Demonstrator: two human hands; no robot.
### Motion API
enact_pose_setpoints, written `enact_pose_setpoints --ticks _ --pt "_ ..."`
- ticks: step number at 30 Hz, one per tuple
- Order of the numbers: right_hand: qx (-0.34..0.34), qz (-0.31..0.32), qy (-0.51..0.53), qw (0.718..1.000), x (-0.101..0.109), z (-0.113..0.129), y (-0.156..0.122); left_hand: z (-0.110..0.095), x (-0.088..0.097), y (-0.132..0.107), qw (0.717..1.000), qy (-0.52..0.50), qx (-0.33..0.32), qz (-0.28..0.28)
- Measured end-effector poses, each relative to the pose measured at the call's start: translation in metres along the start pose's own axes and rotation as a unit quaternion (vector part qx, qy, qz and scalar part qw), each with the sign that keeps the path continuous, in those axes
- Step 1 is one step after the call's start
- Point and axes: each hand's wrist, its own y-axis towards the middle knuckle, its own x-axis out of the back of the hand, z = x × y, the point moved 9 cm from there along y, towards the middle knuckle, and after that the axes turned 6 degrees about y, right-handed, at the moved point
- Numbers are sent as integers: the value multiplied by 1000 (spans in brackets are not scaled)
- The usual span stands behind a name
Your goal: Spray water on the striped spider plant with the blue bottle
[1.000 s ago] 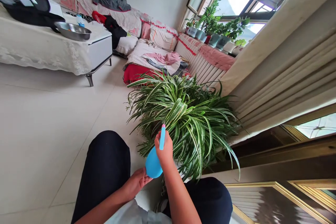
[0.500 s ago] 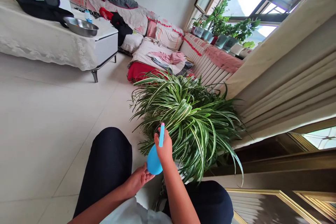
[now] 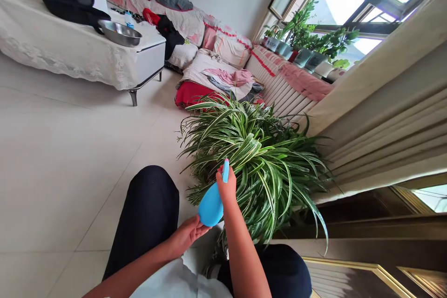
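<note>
Two hands share one thing: a blue spray bottle (image 3: 210,206). It is held low in the middle of my view, just past the knees and right beside the big striped plant (image 3: 258,158).

I have the right hand (image 3: 228,190) closed tight around the bottle's neck. The pale blue spray head (image 3: 226,170) sticks up past the fingers, toward the leaves. I think that grip lets a finger press the trigger, but I cannot see the trigger itself. The left hand (image 3: 190,234) is loose and cupped under the round bottom. It touches the bottle without gripping, most likely to keep it steady.

The bottle looks smooth and round like a fat drop, bright blue, with a thinner, lighter top. Its sides are not see-through, so I cannot tell how much water is inside.

The plant stands on the pale floor (image 3: 70,149) on the right, near the long curtain (image 3: 384,116). Its long green and white leaves hang out all around. Far off on the left, a metal bowl (image 3: 120,33) rests on a low table (image 3: 70,56) with a lace cloth.
</note>
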Motion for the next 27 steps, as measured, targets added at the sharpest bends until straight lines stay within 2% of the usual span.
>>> enact_pose_setpoints --ticks 6,14,23,27 --pt "8 8 9 1000 -3 1 -1 -6 -5 -4 1000 -1 -1 -9" --pt "19 31 33 999 -11 4 1 -7 -2 -2 1000 -7 -5 -26" --pt "10 3 10 1000 -4 -2 8 -8 -3 -4 1000 6 -14 -13" --pt "10 13 9 1000 -7 -1 7 -8 -2 -4 1000 5 -14 -19"
